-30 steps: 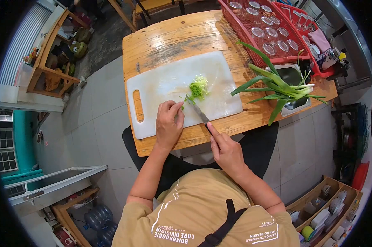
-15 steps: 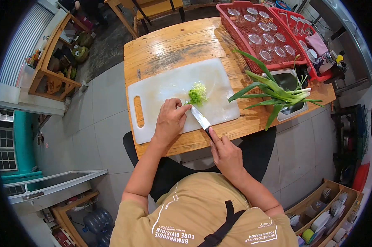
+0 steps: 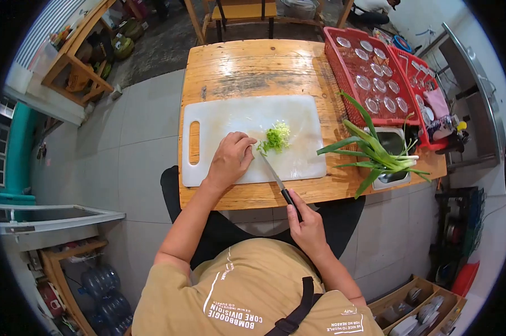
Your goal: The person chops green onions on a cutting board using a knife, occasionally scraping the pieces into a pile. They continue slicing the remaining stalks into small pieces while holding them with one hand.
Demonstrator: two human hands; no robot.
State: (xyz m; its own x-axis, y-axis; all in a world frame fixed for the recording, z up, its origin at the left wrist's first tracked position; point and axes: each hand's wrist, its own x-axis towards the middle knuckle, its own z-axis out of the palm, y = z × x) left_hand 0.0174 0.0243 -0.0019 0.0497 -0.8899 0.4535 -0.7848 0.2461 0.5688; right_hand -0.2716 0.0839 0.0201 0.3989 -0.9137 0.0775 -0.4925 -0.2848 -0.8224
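Note:
My right hand (image 3: 309,225) is closed around the black handle of a kitchen knife (image 3: 273,172). The blade points away from me, its tip beside the fingers of my left hand (image 3: 230,159). Those left fingers are bent and pressed together over a bit of spring onion, mostly hidden, on the white cutting board (image 3: 219,116). Just past the fingertips lies a small heap of chopped spring onion (image 3: 276,136), green on the near side and paler farther off. To the right, a bunch of whole spring onions (image 3: 379,154) rests partly over a metal container (image 3: 392,142).
A red plastic basket (image 3: 348,84) of upturned glasses stands at the wooden table's (image 3: 230,67) back right. Beside it is a second red basket (image 3: 405,59) with glasses and a pink cloth (image 3: 435,103). A stool (image 3: 244,12) stands beyond the table, and another person (image 3: 373,8) is far back.
The view has shifted. The knife has turned so its blade shows edge-on, drawn slightly away from the left fingertips. Green pieces now show more clearly beside those fingers.

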